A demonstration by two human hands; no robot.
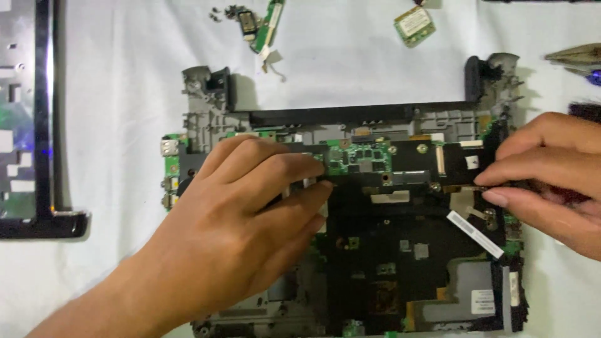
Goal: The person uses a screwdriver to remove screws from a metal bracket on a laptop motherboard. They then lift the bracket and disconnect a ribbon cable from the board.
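Observation:
An opened laptop base [350, 116] lies on a white cloth, its green and black mainboard [382, 250] exposed. My left hand [238, 231] rests flat on the left part of the board, fingertips touching the dark cover near the green chip area [360, 158]. My right hand [551, 178] comes in from the right edge, thumb and forefinger pinched at a small part on the board's right side beside a white ribbon strip [474, 233]. What the pinch holds is too small to tell.
A black and silver laptop frame [42, 125] lies at the left. Small screws and a narrow green circuit strip [269, 22] sit at the top, with a small square card [414, 25] to their right. Metal pliers [576, 56] lie at the far right.

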